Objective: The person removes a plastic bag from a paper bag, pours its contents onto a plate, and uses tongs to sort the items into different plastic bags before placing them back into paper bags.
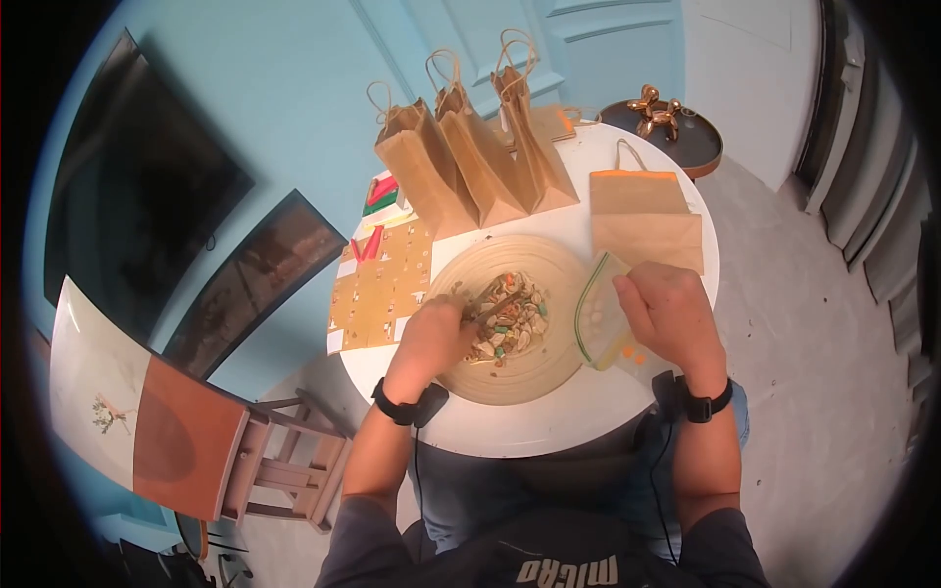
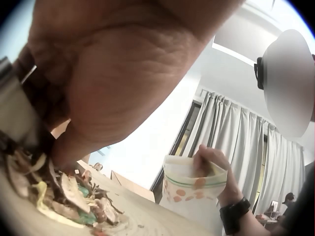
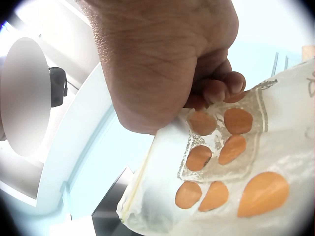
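Observation:
My left hand (image 1: 436, 338) is over the round wooden tray (image 1: 451, 382), fingers curled round a shiny tool (image 2: 19, 108) whose lower edge meets a pile of mixed dried pieces (image 1: 508, 338). That tool's full shape is hidden. Beside the tray's right edge, my right hand (image 1: 674, 312) grips a clear zip bag (image 1: 596, 318) with a green seal and orange spots. The bag's mouth stands open toward the tray in the left wrist view. From the right wrist view, the curled fingers (image 3: 224, 88) hold the bag's side (image 3: 211, 147).
Three upright paper bags (image 1: 426, 167) stand at the back of the white table (image 1: 549, 436). A flat paper bag (image 1: 647, 220) with an orange edge lies at right. Patterned sheets (image 1: 382, 289) and red and green items lie at left. A wooden stool (image 1: 294, 475) stands at lower left.

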A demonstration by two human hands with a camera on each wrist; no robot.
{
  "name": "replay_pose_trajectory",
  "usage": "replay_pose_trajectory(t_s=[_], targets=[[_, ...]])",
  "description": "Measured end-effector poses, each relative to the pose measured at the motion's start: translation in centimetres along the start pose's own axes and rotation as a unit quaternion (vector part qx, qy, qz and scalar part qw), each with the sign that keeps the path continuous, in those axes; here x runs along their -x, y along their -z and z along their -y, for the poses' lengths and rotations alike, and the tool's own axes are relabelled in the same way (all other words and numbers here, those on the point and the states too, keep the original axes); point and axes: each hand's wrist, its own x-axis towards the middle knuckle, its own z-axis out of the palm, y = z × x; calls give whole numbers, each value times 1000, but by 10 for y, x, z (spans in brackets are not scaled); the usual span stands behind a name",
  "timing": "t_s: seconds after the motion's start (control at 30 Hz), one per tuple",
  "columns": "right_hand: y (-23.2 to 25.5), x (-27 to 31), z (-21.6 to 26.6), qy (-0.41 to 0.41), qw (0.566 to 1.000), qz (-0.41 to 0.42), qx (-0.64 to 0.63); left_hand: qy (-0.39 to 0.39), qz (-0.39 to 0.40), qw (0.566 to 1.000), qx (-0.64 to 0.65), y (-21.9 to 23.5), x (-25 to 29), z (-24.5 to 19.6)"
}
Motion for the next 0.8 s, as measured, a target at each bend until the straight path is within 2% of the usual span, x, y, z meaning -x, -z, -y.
replay_pose_trajectory(t_s=[0.2, 0.3, 0.4, 0.5, 0.6, 0.7, 0.8], targets=[[5, 3, -5, -9, 1000, -4, 2, 89, 24, 994, 67, 22, -32, 19], [5, 4, -8, -15, 1000, 2, 0, 73, 51, 992, 94, 12, -52, 24], [4, 4, -9, -17, 1000, 3, 1, 57, 104, 988, 100, 10, -57, 1], [4, 4, -10, -15, 1000, 3, 4, 8, 125, 992, 33, 4, -54, 3], [2, 3, -11, -13, 1000, 6, 10, -30, 146, 989, -3, 19, -33, 0], [2, 3, -9, -15, 1000, 13, 11, -17, 139, 987, 77, 41, -11, 7], [1, 4, -8, -20, 1000, 15, 4, 49, 86, 994, 44, 54, 1, 36]])
